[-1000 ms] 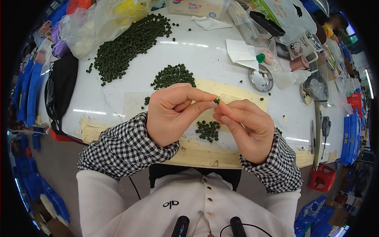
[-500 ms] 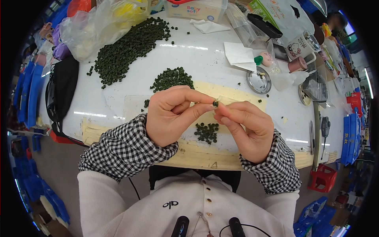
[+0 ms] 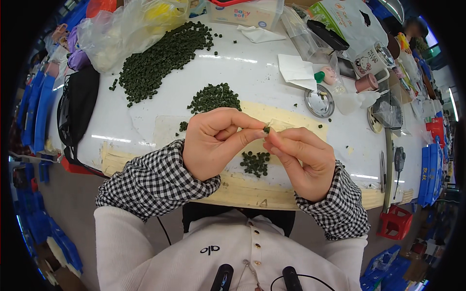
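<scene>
Over the near middle of the table, my left hand (image 3: 211,143) pinches a small dark green piece (image 3: 266,129) between thumb and forefinger. Closed in a pinch as well, my right hand (image 3: 309,156) meets it at the same piece; whatever its own fingertips grip is too small to make out. Just below lies a little pile of similar green pieces (image 3: 255,163). A mid-sized green pile (image 3: 215,98) sits beyond my left hand, and farther left spreads a large heap (image 3: 158,63) of the same pieces.
A round metal dish (image 3: 319,102) and white paper (image 3: 297,72) lie to the right, near a mug (image 3: 367,63) and a pink spool (image 3: 366,82). Plastic bags (image 3: 109,41) and a black cloth bag (image 3: 80,109) line the left. Tweezers (image 3: 382,169) rest at the right edge.
Both hands stay together in the same pinch around the small green piece, with the right fingers shifting slightly. The whole view has moved a little; the piles look unchanged.
</scene>
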The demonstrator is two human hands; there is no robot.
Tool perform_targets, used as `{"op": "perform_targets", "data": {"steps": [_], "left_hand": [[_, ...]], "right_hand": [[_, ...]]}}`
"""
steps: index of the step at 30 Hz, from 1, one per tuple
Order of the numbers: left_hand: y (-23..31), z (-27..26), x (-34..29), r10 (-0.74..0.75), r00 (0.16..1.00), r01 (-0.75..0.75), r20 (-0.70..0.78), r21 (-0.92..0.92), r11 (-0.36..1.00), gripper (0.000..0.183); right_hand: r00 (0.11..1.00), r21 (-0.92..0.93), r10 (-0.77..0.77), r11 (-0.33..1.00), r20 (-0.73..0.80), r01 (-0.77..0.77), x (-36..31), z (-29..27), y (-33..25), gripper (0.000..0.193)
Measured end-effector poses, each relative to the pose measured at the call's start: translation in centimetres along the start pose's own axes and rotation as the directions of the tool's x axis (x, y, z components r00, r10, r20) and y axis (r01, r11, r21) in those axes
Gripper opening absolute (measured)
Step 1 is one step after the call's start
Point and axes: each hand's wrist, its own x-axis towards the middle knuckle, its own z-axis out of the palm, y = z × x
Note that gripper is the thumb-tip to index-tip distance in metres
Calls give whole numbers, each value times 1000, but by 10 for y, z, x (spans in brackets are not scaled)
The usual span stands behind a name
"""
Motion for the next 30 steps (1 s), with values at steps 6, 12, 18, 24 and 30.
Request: {"op": "perform_targets", "data": {"steps": [6, 12, 18, 24, 30], "left_hand": [[1, 1, -2, -33, 999, 34, 15, -64, 997, 14], [1, -1, 1, -13, 1000, 13, 22, -23, 1000, 13], [5, -2, 2, 70, 997, -69, -22, 51, 996, 14], [4, -4, 3, 122, 992, -121, -2, 101, 987, 17], [8, -4, 3, 100, 995, -99, 3, 148, 984, 18]], "right_hand": [[998, -22, -68, 997, -5, 68, -2, 1, 3, 33], [993, -97, -120, 988, -1, 119, 2, -3, 1, 34], [992, -201, -112, 975, -63, 97, 7, -16, -8, 28], [965, -326, 94, 929, -246, -173, 9, -34, -5, 12], [986, -374, 165, 912, -36, -167, 7, -42, 6, 17]]}}
